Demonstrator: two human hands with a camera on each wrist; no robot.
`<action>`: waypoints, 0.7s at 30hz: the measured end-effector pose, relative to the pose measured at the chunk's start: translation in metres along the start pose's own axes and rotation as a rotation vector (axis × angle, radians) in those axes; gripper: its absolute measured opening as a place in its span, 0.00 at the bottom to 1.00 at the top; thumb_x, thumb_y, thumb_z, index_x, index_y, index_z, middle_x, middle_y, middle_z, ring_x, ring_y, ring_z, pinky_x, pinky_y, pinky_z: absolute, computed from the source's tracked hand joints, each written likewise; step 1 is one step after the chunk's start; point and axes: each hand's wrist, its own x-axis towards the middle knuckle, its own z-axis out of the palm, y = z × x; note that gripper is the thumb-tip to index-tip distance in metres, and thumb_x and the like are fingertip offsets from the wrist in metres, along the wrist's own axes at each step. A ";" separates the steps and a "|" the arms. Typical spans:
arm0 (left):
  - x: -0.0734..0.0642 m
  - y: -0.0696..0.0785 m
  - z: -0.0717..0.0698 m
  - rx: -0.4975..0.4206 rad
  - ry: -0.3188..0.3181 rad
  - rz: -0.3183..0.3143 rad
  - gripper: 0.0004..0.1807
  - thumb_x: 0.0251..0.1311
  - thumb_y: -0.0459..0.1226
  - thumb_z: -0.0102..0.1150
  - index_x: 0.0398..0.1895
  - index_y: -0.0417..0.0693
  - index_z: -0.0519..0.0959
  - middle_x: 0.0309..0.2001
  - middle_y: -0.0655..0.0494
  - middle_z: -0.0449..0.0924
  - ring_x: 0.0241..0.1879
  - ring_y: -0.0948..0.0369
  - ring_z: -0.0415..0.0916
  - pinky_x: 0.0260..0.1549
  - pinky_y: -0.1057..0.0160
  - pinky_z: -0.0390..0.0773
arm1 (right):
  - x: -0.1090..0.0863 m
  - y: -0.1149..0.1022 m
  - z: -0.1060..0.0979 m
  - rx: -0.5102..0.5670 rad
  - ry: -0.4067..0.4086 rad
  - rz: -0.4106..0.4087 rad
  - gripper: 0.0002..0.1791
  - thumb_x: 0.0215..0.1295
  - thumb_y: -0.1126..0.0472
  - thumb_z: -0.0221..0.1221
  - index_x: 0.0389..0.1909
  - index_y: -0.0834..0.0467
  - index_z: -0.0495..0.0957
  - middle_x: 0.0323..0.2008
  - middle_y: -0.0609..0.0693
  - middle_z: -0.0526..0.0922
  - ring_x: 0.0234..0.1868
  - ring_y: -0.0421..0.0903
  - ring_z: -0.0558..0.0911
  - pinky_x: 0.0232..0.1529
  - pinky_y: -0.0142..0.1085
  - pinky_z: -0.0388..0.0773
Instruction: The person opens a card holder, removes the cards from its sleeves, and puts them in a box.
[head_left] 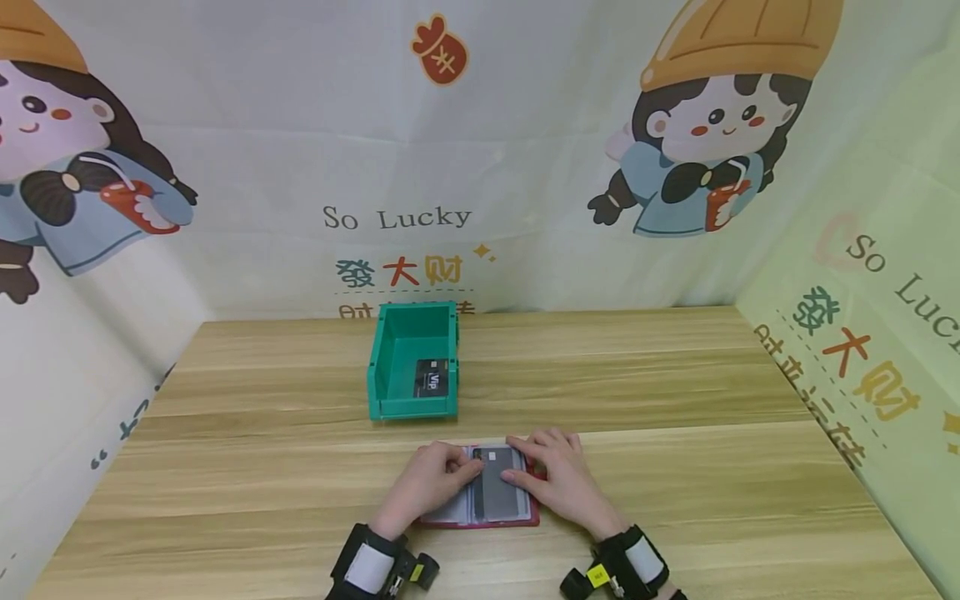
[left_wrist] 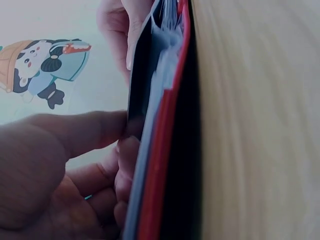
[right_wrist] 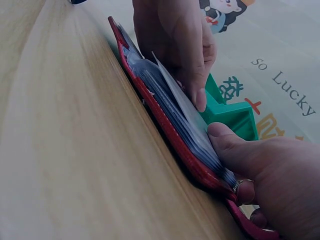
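Note:
A red card holder (head_left: 504, 525) lies spread on the table, its clear sleeves facing up. A dark grey card (head_left: 497, 492) with a chip is at its right-hand page, partly covered by fingers. My left hand (head_left: 427, 479) pinches the left edge of that card between thumb and fingers; the left wrist view shows the card edge (left_wrist: 140, 80) raised slightly from the sleeves. With my right hand (head_left: 558, 479) I grip the holder's right side, the thumb (right_wrist: 222, 135) on top of the sleeves and the other fingers at the edge, partly hidden.
Behind the holder stands a green bin (head_left: 412, 408) with a black VIP card (head_left: 431, 379) inside. The wooden table (head_left: 675, 375) extends to both sides. A printed cloth (head_left: 525, 192) hangs along its back and sides.

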 end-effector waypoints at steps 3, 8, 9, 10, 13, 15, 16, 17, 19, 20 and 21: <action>-0.001 0.003 0.001 0.002 0.015 -0.004 0.19 0.65 0.47 0.64 0.19 0.46 0.80 0.14 0.65 0.64 0.19 0.67 0.61 0.21 0.71 0.56 | -0.001 0.000 0.000 -0.004 0.000 0.000 0.26 0.63 0.47 0.67 0.59 0.55 0.82 0.32 0.39 0.74 0.42 0.39 0.68 0.54 0.47 0.59; -0.001 0.004 0.002 0.021 0.028 -0.017 0.20 0.62 0.48 0.67 0.18 0.47 0.79 0.14 0.64 0.66 0.19 0.66 0.63 0.22 0.71 0.57 | -0.001 -0.001 0.000 -0.006 0.000 -0.001 0.26 0.63 0.48 0.67 0.59 0.55 0.82 0.32 0.39 0.73 0.42 0.40 0.68 0.54 0.47 0.59; -0.001 0.004 0.002 0.020 0.027 -0.017 0.19 0.62 0.48 0.67 0.18 0.47 0.79 0.14 0.64 0.66 0.19 0.66 0.63 0.22 0.71 0.57 | -0.001 -0.001 -0.001 -0.006 0.001 -0.001 0.26 0.63 0.48 0.67 0.59 0.55 0.82 0.32 0.39 0.73 0.42 0.40 0.68 0.54 0.47 0.59; -0.001 0.004 0.002 0.017 0.025 -0.016 0.19 0.62 0.48 0.67 0.18 0.46 0.78 0.14 0.64 0.66 0.19 0.66 0.63 0.22 0.71 0.57 | 0.000 -0.001 -0.001 -0.005 0.001 -0.001 0.26 0.63 0.48 0.67 0.59 0.55 0.82 0.32 0.39 0.73 0.42 0.40 0.68 0.54 0.47 0.59; 0.000 0.001 0.001 0.004 0.019 -0.009 0.20 0.62 0.47 0.67 0.18 0.46 0.78 0.15 0.64 0.65 0.19 0.66 0.63 0.22 0.71 0.56 | 0.000 -0.001 -0.001 -0.008 0.000 -0.004 0.26 0.63 0.48 0.67 0.59 0.55 0.82 0.32 0.39 0.73 0.42 0.40 0.69 0.54 0.47 0.59; 0.000 0.000 0.000 -0.006 0.011 -0.010 0.20 0.62 0.47 0.67 0.18 0.46 0.77 0.15 0.64 0.65 0.19 0.66 0.62 0.21 0.71 0.56 | 0.000 -0.001 -0.001 -0.006 -0.002 -0.002 0.26 0.63 0.48 0.67 0.59 0.55 0.82 0.32 0.39 0.73 0.43 0.41 0.69 0.53 0.46 0.58; 0.000 -0.001 0.000 -0.010 0.008 -0.012 0.19 0.62 0.47 0.67 0.18 0.46 0.77 0.15 0.64 0.65 0.19 0.66 0.62 0.21 0.71 0.56 | 0.000 -0.001 -0.001 -0.003 -0.003 -0.001 0.26 0.63 0.48 0.67 0.59 0.55 0.82 0.32 0.39 0.74 0.43 0.41 0.69 0.53 0.46 0.58; 0.001 -0.002 0.000 -0.013 0.005 -0.014 0.19 0.62 0.47 0.67 0.19 0.46 0.77 0.15 0.64 0.65 0.19 0.66 0.62 0.21 0.71 0.56 | 0.000 -0.001 -0.001 -0.001 -0.004 0.001 0.26 0.63 0.48 0.67 0.59 0.55 0.82 0.32 0.39 0.74 0.43 0.41 0.69 0.53 0.45 0.58; 0.001 -0.004 -0.001 -0.017 0.000 -0.018 0.19 0.62 0.47 0.67 0.19 0.47 0.77 0.15 0.64 0.65 0.19 0.66 0.62 0.21 0.71 0.56 | 0.000 -0.001 -0.001 0.007 -0.005 0.005 0.26 0.63 0.48 0.67 0.59 0.55 0.82 0.33 0.39 0.75 0.44 0.41 0.70 0.52 0.45 0.57; 0.001 -0.004 -0.001 -0.021 -0.001 -0.018 0.19 0.62 0.47 0.67 0.19 0.47 0.77 0.16 0.64 0.66 0.20 0.66 0.62 0.21 0.71 0.56 | 0.000 -0.002 -0.001 0.010 -0.005 0.006 0.26 0.63 0.48 0.67 0.59 0.55 0.82 0.33 0.39 0.75 0.44 0.41 0.70 0.52 0.45 0.57; 0.001 -0.005 -0.002 -0.024 -0.003 -0.018 0.19 0.62 0.47 0.67 0.19 0.48 0.77 0.16 0.64 0.66 0.20 0.66 0.62 0.21 0.71 0.56 | 0.000 -0.002 -0.001 0.011 -0.005 0.008 0.26 0.63 0.48 0.67 0.59 0.55 0.82 0.33 0.39 0.75 0.44 0.41 0.70 0.52 0.45 0.57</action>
